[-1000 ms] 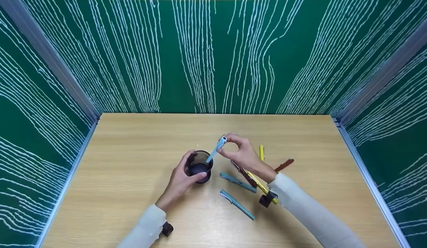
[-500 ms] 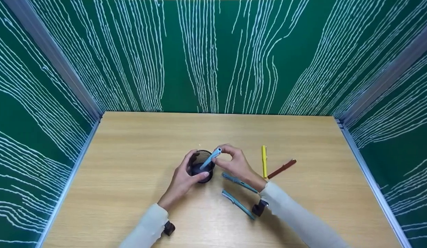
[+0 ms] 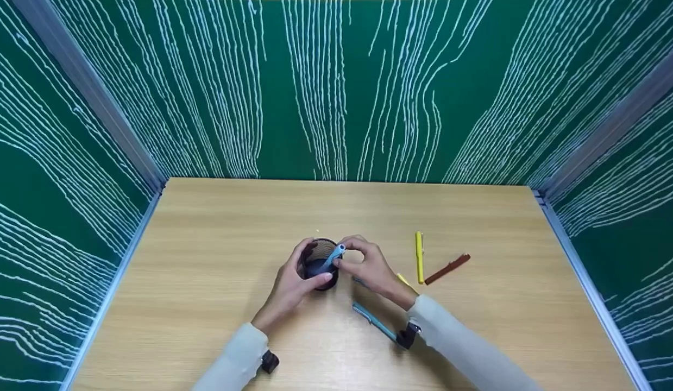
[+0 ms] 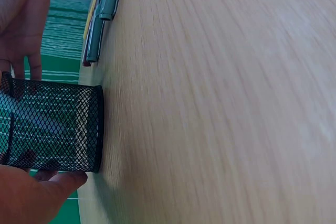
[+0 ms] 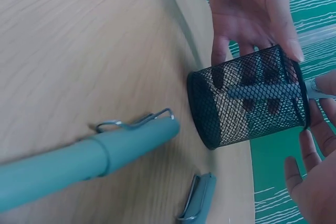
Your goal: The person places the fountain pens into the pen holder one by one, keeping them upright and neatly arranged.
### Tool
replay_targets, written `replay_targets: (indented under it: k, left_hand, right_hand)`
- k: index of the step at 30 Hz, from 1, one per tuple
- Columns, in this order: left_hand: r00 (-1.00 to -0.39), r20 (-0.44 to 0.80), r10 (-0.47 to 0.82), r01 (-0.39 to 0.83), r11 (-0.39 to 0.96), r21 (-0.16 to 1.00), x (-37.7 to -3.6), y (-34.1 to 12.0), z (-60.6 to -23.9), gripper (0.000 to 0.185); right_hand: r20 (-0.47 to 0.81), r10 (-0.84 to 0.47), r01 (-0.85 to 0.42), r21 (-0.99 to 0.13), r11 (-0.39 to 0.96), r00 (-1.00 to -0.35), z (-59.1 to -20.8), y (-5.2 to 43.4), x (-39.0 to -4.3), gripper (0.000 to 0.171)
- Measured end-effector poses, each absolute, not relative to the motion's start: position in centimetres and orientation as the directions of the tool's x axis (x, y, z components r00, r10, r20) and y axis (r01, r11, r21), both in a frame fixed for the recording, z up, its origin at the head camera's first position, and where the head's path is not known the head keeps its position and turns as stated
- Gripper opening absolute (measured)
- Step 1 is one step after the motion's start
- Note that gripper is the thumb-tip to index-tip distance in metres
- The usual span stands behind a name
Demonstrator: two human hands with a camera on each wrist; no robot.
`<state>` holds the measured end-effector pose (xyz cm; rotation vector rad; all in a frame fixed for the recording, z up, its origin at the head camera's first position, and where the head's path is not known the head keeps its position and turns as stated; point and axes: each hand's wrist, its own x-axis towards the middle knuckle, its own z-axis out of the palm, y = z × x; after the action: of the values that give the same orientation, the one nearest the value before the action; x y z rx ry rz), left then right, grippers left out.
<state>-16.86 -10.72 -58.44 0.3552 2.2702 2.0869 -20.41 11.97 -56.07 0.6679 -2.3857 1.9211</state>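
A black mesh pen cup (image 3: 316, 251) stands upright on the table, and my left hand (image 3: 286, 287) grips it from the left, thumb on the near side. Over its right rim my right hand (image 3: 370, 270) pinches the capped top of a light blue pen (image 3: 334, 255). Through the mesh in the right wrist view, the pen's lower part (image 5: 257, 91) shows inside the cup, its tip above the cup's base. The left wrist view shows the mesh wall (image 4: 50, 124) between both hands.
A teal pen (image 3: 373, 320) lies near my right wrist; another teal pen (image 3: 359, 281) is mostly hidden under that hand. Farther right lie a yellow pen (image 3: 419, 258) and a brown pen (image 3: 448, 269). A second yellow pen (image 3: 403, 279) peeks past the wrist. Green panels (image 3: 293, 157) border the table.
My right hand has moved left and down, lowering the light blue pen from above the rim into the cup. My left hand keeps its hold on the cup.
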Motion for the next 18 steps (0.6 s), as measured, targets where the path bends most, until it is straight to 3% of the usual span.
replay_targets:
  k: [5,9,18]
  left_hand:
    - [-0.973,0.122,0.194,0.138,0.067,0.988,-16.9,-10.6,-58.6,0.09]
    - [-0.975,0.107,0.195,0.123,0.07,0.99,-16.8,-10.6,-58.6,0.09]
    - [-0.98,0.079,0.183,0.093,0.071,0.993,-16.6,-10.8,-58.6,0.093]
  right_hand:
    - [0.272,-0.327,-0.34,-0.925,0.172,-0.905,-56.1,13.0,-20.3,0.022]
    - [0.198,-0.32,-0.277,-0.935,0.222,-0.926,-55.7,14.5,-19.9,0.029]
    - [0.202,-0.251,-0.275,-0.911,0.307,-0.947,-55.4,18.9,-19.6,0.029]
